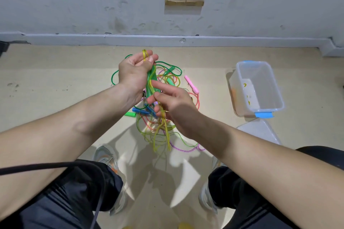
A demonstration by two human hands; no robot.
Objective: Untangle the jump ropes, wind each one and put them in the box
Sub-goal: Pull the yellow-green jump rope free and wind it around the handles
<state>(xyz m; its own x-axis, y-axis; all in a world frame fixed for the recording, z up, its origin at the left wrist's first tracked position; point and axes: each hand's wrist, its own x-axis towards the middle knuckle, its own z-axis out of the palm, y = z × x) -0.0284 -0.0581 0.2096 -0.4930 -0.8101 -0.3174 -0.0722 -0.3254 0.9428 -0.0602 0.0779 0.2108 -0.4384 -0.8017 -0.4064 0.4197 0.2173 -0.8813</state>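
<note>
Winding the first rope, early in the task. The left grip (135, 72) is raised above the floor (55, 80) and closed round a translucent green handle (151, 83); whether it holds one handle or two pressed together cannot be told. Loops of the yellow rope (164, 132) run along this handle, and one loop passes over the left fingertips (149, 55). The right grip (173, 104), just below and beside the left, pinches a strand of the same yellow rope between thumb and curled fingers, with the index finger extended toward the handle. From this grip the unwound length hangs down as a doubled strand toward the floor.

Beneath both grips lies the tangled pile (162, 80): a dark green rope (113, 76) looping outward, a pink handle (191, 83) at the pile's right edge, blue handles (141, 111) and a bright green handle (130, 114) at its near side, and a purple patterned rope (183, 149) trailing toward the person's shoes.

The clear box (273, 87) stands open, well to the right of the pile, and its lid (258, 132) lies flat just beside it. No wound rope shows inside; an orange tint at its left wall is too blurred to identify.

Judged progress: one rope is partly separated and partly wound, with nothing visibly boxed yet. Left to do: finish this coil, place it in the box, then free, wind and box each rope now lying in the pile
</note>
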